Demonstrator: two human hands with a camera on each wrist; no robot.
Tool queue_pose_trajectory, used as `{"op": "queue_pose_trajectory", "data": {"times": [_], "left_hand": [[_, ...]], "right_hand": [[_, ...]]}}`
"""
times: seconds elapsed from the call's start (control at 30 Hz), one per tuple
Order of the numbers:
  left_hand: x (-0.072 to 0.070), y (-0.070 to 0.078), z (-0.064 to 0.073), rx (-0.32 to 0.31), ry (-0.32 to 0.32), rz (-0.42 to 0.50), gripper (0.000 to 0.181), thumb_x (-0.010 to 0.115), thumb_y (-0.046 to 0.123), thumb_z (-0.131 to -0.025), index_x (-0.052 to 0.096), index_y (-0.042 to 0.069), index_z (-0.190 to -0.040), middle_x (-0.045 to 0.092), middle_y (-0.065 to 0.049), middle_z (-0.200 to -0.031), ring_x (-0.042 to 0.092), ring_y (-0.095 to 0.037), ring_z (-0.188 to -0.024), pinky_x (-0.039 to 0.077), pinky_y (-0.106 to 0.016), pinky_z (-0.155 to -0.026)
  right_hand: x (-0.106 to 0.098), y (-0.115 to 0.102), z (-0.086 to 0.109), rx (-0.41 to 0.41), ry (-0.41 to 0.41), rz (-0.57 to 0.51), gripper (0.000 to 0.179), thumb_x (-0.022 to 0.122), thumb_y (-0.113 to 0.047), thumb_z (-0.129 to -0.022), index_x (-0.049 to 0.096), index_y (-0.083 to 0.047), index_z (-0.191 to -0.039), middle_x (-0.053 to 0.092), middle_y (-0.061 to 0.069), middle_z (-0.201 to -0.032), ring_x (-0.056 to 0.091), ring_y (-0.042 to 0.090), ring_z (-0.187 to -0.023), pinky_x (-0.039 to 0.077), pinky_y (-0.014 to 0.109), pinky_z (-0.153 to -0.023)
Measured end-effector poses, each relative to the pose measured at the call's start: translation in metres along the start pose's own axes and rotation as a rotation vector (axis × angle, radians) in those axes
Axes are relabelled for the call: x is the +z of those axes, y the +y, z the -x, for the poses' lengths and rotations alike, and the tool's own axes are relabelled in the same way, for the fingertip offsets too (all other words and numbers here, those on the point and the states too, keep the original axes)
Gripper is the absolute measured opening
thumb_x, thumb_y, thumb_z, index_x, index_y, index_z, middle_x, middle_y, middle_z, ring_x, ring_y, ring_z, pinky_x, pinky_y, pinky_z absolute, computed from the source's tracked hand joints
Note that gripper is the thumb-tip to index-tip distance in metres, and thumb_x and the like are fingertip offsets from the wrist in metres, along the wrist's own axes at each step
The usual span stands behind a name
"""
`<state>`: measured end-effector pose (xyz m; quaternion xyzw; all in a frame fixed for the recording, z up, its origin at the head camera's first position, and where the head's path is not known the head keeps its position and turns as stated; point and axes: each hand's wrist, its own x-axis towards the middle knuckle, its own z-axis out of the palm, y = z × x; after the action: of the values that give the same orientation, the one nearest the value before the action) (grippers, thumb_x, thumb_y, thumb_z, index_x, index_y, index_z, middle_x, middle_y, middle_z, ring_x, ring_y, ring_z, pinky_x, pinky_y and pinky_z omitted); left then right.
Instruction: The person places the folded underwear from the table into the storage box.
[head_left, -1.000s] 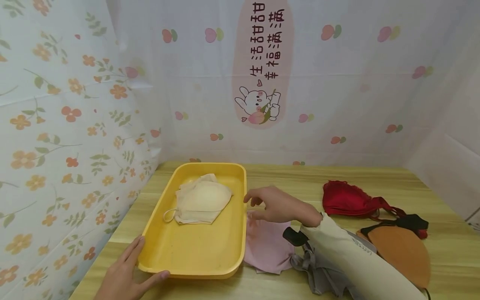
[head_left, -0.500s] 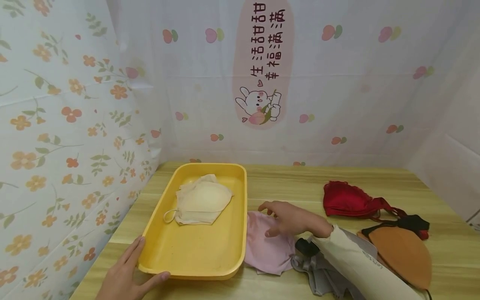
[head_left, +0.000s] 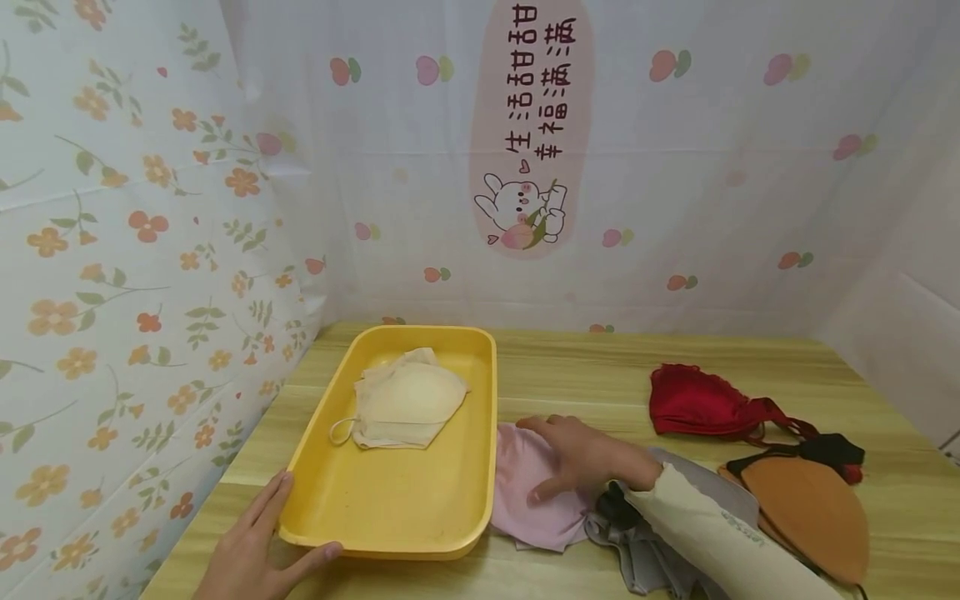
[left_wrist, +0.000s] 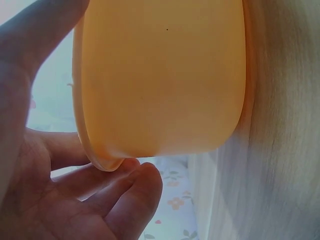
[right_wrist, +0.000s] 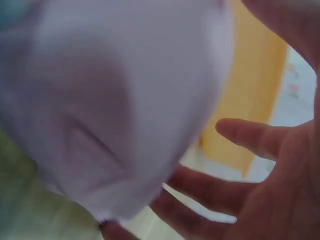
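Observation:
My left hand (head_left: 251,533) holds the near left corner of a yellow tray (head_left: 390,550), thumb on the front side and fingers along the left. In the left wrist view some fingertips (left_wrist: 150,175) lie under the rim. A folded cream bra (head_left: 408,404) with a small loop lies inside the tray. My right hand (head_left: 585,458) is over a folded pink bra (head_left: 525,500) just right of the tray, fingers spread. In the right wrist view those fingers (right_wrist: 215,190) lie along the pink fabric's edge, not curled round it; the hand hides part of it from the head view.
Grey garments (head_left: 645,550) lie partly under my right sleeve (head_left: 720,525). Farther right are a red bra (head_left: 697,404), a black piece (head_left: 828,450) and an orange-brown bra (head_left: 810,508). Flowered cloth (head_left: 150,250) walls the left side and back of the wooden table (head_left: 570,358).
My right hand has drawn back from the tray's right rim, down and to the right over the pink bra. My left hand and the tray have stayed in place.

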<state>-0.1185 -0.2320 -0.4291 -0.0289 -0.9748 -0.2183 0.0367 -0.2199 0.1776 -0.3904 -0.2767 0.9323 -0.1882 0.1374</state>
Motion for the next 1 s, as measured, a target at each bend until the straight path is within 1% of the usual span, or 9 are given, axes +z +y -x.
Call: {"op": "queue_pose_trajectory", "data": {"times": [0.1,0.17,0.27,0.37,0.53,0.63,0.77,0.93,1.0], "left_hand": [[0.0,-0.001,0.001,0.004,0.001,0.004,0.112,0.079,0.056,-0.079,0.028,-0.01,-0.153,0.031,-0.036,-0.156,0.042,-0.062,-0.132,0.049,-0.07,-0.096],[0.0,-0.001,0.001,0.003,-0.003,0.006,0.111,0.079,0.056,-0.08,0.028,-0.01,-0.153,0.031,-0.035,-0.156,0.042,-0.062,-0.132,0.049,-0.07,-0.096],[0.0,0.0,0.001,0.0,-0.012,0.007,0.111,0.078,0.056,-0.08,0.027,-0.01,-0.154,0.03,-0.035,-0.157,0.042,-0.062,-0.132,0.049,-0.07,-0.097],[0.0,0.0,0.001,-0.005,-0.018,0.011,0.111,0.078,0.056,-0.08,0.027,-0.01,-0.154,0.03,-0.035,-0.157,0.041,-0.062,-0.133,0.048,-0.07,-0.097],[0.0,0.0,0.001,-0.002,-0.013,0.014,0.111,0.078,0.056,-0.08,0.026,-0.009,-0.154,0.03,-0.035,-0.157,0.041,-0.061,-0.133,0.048,-0.07,-0.097],[0.0,0.0,0.001,0.0,-0.011,0.012,0.111,0.078,0.056,-0.08,0.027,-0.009,-0.154,0.03,-0.035,-0.157,0.041,-0.061,-0.133,0.048,-0.07,-0.097],[0.0,-0.001,0.001,0.003,-0.003,0.005,0.111,0.078,0.056,-0.08,0.028,-0.01,-0.153,0.031,-0.035,-0.156,0.042,-0.061,-0.133,0.049,-0.07,-0.097],[0.0,-0.001,0.001,0.007,0.002,-0.002,0.111,0.078,0.057,-0.08,0.029,-0.01,-0.153,0.032,-0.035,-0.156,0.043,-0.06,-0.133,0.048,-0.07,-0.097],[0.0,-0.001,0.001,0.009,0.002,-0.001,0.111,0.078,0.057,-0.079,0.029,-0.01,-0.153,0.032,-0.034,-0.156,0.043,-0.06,-0.133,0.048,-0.07,-0.097]], "right_hand": [[0.004,-0.002,-0.003,0.05,0.009,0.054,0.098,0.091,-0.047,-0.068,0.045,-0.009,-0.146,0.058,0.018,-0.123,0.056,0.035,-0.11,0.053,0.052,-0.091],[0.006,-0.004,-0.006,0.084,0.017,0.06,0.102,0.094,-0.045,-0.064,0.045,-0.008,-0.146,0.058,0.019,-0.12,0.056,0.035,-0.107,0.054,0.051,-0.088],[0.006,-0.003,-0.01,0.118,0.015,0.016,0.107,0.097,-0.04,-0.06,0.044,-0.004,-0.145,0.062,0.021,-0.119,0.059,0.035,-0.107,0.055,0.05,-0.089],[0.004,0.0,-0.013,0.124,-0.018,-0.059,0.103,0.098,-0.034,-0.06,0.045,-0.001,-0.143,0.064,0.019,-0.121,0.06,0.031,-0.11,0.056,0.049,-0.095],[-0.003,0.012,-0.014,0.1,-0.051,-0.243,0.09,0.098,-0.021,-0.06,0.052,-0.007,-0.136,0.064,0.01,-0.122,0.058,0.022,-0.108,0.054,0.042,-0.097],[-0.007,0.019,-0.012,0.097,-0.074,-0.427,0.088,0.095,-0.011,-0.062,0.051,-0.008,-0.138,0.064,0.009,-0.119,0.058,0.021,-0.103,0.055,0.036,-0.09],[-0.011,0.026,-0.009,0.101,-0.083,-0.643,0.089,0.091,-0.002,-0.064,0.049,-0.01,-0.143,0.065,0.014,-0.114,0.06,0.023,-0.097,0.057,0.032,-0.08],[-0.01,0.037,-0.006,0.05,-0.067,-0.753,0.087,0.088,-0.005,-0.07,0.048,-0.013,-0.146,0.06,0.018,-0.121,0.06,0.025,-0.101,0.058,0.033,-0.082],[-0.008,0.042,-0.004,0.026,-0.079,-0.829,0.086,0.086,-0.004,-0.073,0.045,-0.012,-0.149,0.057,0.019,-0.126,0.06,0.026,-0.103,0.059,0.036,-0.084]]}}
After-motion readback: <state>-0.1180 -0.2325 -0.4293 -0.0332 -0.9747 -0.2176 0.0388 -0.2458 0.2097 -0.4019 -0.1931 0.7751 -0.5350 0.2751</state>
